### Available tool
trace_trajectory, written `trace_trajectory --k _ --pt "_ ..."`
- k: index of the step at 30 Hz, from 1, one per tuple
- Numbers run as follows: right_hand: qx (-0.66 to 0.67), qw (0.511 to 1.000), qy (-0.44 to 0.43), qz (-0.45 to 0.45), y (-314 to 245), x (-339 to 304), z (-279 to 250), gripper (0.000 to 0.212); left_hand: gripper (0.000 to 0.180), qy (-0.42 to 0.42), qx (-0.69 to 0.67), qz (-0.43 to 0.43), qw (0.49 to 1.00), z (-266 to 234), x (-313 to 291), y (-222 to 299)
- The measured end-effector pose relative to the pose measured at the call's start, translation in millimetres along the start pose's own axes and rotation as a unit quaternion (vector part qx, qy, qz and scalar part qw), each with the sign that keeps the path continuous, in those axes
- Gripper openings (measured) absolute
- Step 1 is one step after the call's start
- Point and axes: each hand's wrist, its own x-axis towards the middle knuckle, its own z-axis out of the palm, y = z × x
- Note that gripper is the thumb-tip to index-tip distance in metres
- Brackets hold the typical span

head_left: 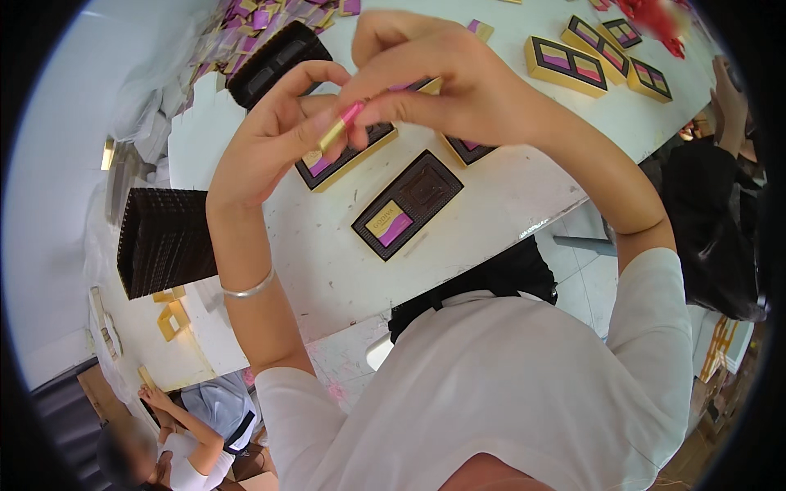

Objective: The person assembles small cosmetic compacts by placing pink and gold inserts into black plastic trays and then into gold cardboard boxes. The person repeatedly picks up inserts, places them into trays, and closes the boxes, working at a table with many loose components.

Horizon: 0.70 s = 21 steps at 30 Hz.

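Above the white table, my left hand [266, 139] and my right hand [458, 78] pinch a small gold-and-pink wrapped piece [337, 131] between them, seen edge-on. Below them lies a dark brown two-compartment tray [442, 168]. Its near-left compartment holds a flat gold-and-purple packet [387, 223]; the other shows only brown plastic. Right under my hands, a gold box [360, 159] with a dark insert is partly hidden by my left hand. Another gold-edged box [465, 151] is mostly covered by my right hand.
Stacked dark trays [164, 243] stand at the left, and another dark tray stack [281, 61] lies beyond my left hand. A pile of gold-and-purple packets [246, 37] spreads at the far left. Filled gold boxes [565, 67] sit far right. Other people work at both sides.
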Motion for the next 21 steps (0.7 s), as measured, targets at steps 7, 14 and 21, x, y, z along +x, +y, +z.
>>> trace_trajectory --k 7,14,21 --pt "-0.412 0.873 -0.260 0.020 36 -13 46 0.007 0.065 0.211 0.488 0.021 0.847 0 -35 -59" --pt "-0.100 0.953 -0.228 0.170 65 -10 43 0.003 0.065 0.240 0.432 0.008 0.869 8 -32 -80" --pt "-0.132 0.939 -0.276 0.155 77 2 48 0.004 0.061 0.266 0.460 0.080 0.844 5 -31 -99"
